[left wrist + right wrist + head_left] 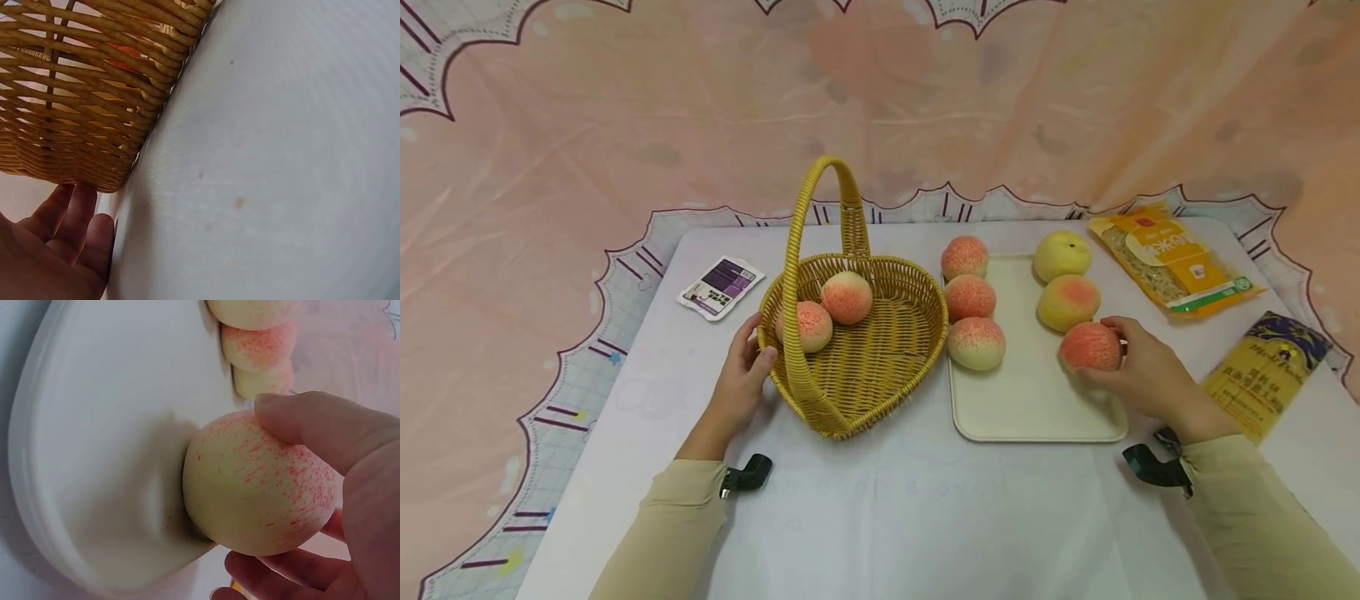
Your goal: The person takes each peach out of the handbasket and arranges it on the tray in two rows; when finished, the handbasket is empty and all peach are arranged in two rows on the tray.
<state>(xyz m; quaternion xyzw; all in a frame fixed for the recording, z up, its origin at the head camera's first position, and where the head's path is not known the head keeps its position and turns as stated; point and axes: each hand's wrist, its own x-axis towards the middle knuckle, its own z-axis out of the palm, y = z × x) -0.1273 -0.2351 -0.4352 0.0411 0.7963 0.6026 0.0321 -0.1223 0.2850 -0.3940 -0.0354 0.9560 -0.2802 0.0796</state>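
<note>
White table (850,525) bears, in head view, a sachet (721,287), a basket (883,346) and a tray (1030,404), while the right wrist (1197,417) partly covers a gold packet (1273,371). In left wrist view the left hand (59,247) touches the basket with relaxed fingers; in right wrist view the right hand (365,509) pinches a peach (250,487) over the tray.

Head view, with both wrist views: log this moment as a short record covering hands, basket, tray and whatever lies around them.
left hand: fingers touch the left side of the basket
right hand: holds a red peach between thumb and fingers, at the right of the tray
peach lifted: cannot tell
in basket: two peaches
at tray: three peaches along left edge; two yellower fruits on right
around: white packet left of basket; orange packet and gold packet right of tray
</note>
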